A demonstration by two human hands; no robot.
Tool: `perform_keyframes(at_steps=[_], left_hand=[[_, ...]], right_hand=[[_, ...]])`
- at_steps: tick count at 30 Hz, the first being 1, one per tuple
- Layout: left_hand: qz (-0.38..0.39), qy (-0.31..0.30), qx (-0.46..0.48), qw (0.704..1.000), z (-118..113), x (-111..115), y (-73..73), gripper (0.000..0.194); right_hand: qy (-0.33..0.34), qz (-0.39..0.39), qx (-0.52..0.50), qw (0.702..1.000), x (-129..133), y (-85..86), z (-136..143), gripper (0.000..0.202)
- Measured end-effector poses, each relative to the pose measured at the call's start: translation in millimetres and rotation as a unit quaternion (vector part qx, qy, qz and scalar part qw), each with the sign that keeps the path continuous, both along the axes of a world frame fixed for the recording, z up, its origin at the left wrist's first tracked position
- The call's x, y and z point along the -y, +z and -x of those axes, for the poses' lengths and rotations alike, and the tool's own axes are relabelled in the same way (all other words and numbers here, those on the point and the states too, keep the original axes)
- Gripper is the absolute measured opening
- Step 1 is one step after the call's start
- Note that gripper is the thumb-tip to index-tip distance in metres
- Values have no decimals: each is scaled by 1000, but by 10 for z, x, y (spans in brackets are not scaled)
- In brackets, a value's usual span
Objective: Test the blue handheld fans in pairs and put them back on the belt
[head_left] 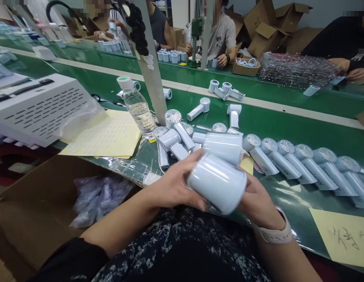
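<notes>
Two light-blue handheld fans are up close in my hands, their smooth round heads towards me. The nearer fan head (217, 182) tilts down to the right, and the farther fan head (224, 147) lies just behind it. My left hand (179, 182) is closed round the left end of the nearer fan, its fingers reaching up by the farther one. From the right, my right hand (256, 196) grips behind the nearer fan, its fingertips hidden. The fans' handles are out of sight. Beyond my hands lies a loose pile of similar fans (170, 138).
A row of fans (305, 152) lies slanted along the right. A water bottle (137, 107) leans near a metal post (152, 66), beside yellow paper (111, 135). Below left, a cardboard box (38, 196) holds bagged items. Co-workers sit across the green conveyor belt (317, 111).
</notes>
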State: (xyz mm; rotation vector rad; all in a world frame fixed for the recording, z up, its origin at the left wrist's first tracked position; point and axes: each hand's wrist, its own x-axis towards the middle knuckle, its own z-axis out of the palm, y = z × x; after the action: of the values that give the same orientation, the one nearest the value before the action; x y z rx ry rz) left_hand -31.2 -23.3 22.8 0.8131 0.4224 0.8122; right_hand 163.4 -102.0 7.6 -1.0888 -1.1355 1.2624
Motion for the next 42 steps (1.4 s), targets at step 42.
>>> perform_keyframes(at_steps=[42], left_hand=[[-73,-75,-22,994,-169,48,-154,43]], right_hand=[[-57,61,-195,977,109,-28,101,39]])
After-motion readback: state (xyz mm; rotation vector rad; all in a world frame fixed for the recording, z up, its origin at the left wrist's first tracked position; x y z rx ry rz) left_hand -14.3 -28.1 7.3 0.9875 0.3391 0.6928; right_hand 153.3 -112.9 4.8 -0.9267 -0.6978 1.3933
